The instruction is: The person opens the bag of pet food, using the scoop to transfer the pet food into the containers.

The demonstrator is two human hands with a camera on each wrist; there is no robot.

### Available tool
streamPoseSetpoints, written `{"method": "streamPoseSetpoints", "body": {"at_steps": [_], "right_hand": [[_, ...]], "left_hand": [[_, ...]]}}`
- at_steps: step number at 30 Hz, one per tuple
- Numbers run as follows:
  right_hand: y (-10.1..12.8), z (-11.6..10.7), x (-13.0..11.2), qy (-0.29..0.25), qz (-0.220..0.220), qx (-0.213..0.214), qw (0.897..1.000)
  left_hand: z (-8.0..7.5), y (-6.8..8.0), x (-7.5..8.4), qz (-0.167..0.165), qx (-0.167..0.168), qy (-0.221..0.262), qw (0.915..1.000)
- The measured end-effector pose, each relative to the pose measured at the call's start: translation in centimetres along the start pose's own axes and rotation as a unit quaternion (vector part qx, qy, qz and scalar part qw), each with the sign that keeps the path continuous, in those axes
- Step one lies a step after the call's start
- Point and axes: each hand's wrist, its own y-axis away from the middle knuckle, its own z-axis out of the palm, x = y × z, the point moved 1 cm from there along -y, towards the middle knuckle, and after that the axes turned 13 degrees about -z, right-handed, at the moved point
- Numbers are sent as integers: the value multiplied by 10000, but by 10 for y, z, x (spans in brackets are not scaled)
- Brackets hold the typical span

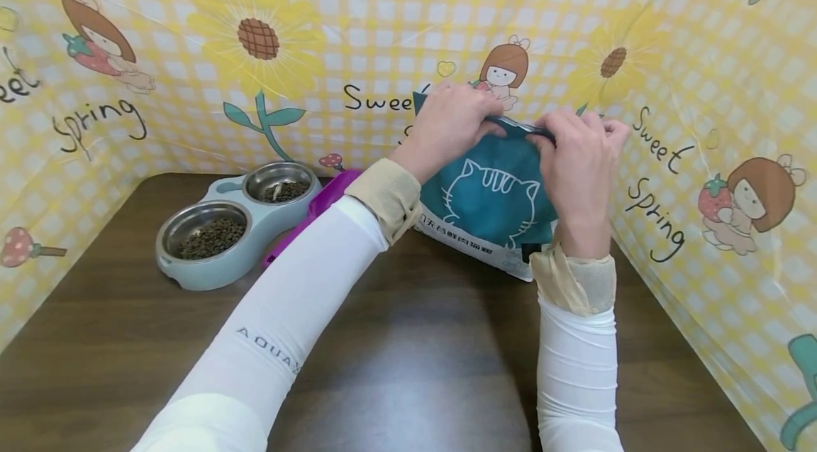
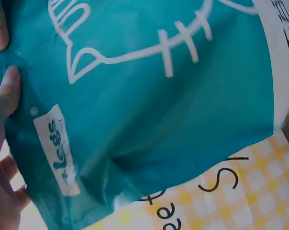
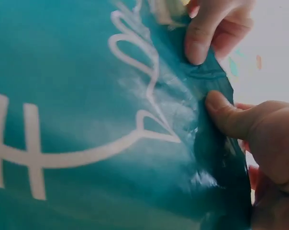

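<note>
A teal cat-food bag (image 1: 494, 200) with a white cat outline stands at the back right of the brown table (image 1: 415, 353). Both hands pinch its top edge. My left hand (image 1: 475, 122) grips the left part of the edge and my right hand (image 1: 555, 140) grips the right part, close beside it. In the right wrist view the right thumb (image 3: 221, 108) presses the crumpled bag (image 3: 87, 96) edge, with the left hand's fingers (image 3: 202, 33) pinching just above. The left wrist view is filled by the bag (image 2: 159, 120), with the left thumb (image 2: 8, 88) on its edge.
A pale blue double bowl (image 1: 232, 225) with dark kibble in both steel cups sits at the back left. A purple scoop (image 1: 319, 214) lies between it and the bag, partly hidden by my left forearm. Yellow checked cartoon sheets (image 1: 702, 154) wall in the table.
</note>
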Motion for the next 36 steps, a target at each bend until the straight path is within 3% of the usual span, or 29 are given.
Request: {"method": "streamPoseSetpoints", "body": {"at_steps": [5, 8, 10, 12, 15, 18, 20, 22, 25, 28, 31, 33, 36], "right_hand": [[1, 14, 7, -241, -56, 342, 9991], [1, 23, 14, -260, -5, 472, 9985], [1, 27, 19, -285, 345, 409, 9982], [2, 29, 26, -452, 968, 161, 9942], [4, 32, 33, -1070, 1952, -480, 9737], [5, 39, 39, -1847, 2450, -836, 9481], [6, 45, 42, -2228, 2585, -756, 9369], [8, 52, 46, -2484, 2685, -408, 9298], [12, 59, 52, -2665, 2732, -3, 9243], [13, 63, 56, -2758, 2691, 124, 9227], [11, 63, 59, -2945, 2788, 335, 9135], [9, 62, 60, -3360, 2890, 724, 8935], [7, 61, 62, -4126, 2930, 1401, 8511]], "left_hand": [[3, 5, 1, -356, 314, -207, 9987], [2, 6, 0, -695, 305, -262, 9968], [1, 6, -2, -954, 213, -253, 9949], [1, 5, -6, -1226, 157, -197, 9921], [1, 3, -14, -1592, 188, -69, 9870], [0, 2, -24, -1798, 165, 56, 9836], [-2, 1, -29, -1818, 58, 152, 9832], [-7, 1, -35, -1867, -68, 265, 9820], [-16, 4, -48, -2117, -144, 408, 9764], [-25, 13, -64, -2509, 12, 722, 9653], [-26, 22, -77, -2826, 62, 1616, 9455], [-22, 26, -84, -2904, 100, 2445, 9251], [-13, 28, -90, -3061, 192, 3507, 8848]]}}
